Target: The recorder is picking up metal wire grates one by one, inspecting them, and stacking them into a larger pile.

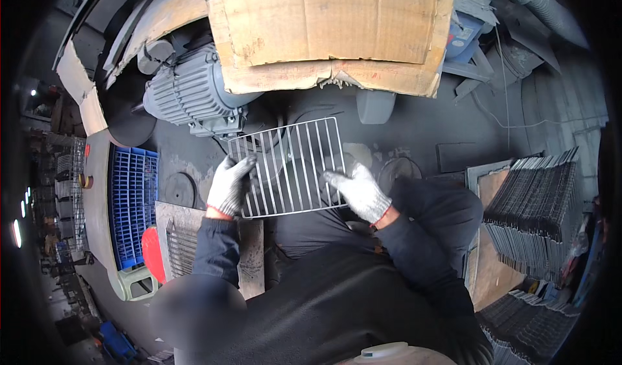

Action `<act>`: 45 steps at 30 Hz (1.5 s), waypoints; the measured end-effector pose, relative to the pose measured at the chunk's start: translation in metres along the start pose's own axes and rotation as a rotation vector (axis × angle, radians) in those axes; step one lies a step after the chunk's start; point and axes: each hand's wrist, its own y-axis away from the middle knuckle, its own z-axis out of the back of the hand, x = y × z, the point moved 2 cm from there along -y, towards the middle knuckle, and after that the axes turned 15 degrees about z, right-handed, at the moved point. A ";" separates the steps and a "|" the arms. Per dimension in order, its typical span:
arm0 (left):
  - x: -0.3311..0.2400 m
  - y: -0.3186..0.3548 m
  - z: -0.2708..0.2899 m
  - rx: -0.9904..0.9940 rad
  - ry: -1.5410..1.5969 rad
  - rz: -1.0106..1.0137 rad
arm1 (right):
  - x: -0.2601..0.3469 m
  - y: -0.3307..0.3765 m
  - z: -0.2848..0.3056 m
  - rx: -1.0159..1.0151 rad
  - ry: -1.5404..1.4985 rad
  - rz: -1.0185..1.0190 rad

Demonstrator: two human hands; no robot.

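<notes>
A rectangular wire rack [295, 167] with thin parallel bars is held up over my lap, slightly tilted. My left hand [228, 187], in a whitish knit glove with dark-stained fingers, grips its left side. On the opposite side my right hand [360, 191], gloved the same way, closes round the rack's edge with its thumb lying over the bars. Through the gaps between the bars the dark floor and my trousers show.
An electric motor [191, 93] stands ahead on the left, beside large cardboard sheets [330, 28]. A blue plastic grate [135, 203] and a red round piece [153, 255] are at left. Tall stacks of wire racks [534, 209] stand at right.
</notes>
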 end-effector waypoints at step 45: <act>0.101 -0.077 -0.221 0.190 -0.164 -0.427 | -0.002 0.008 0.187 -0.529 -0.095 0.176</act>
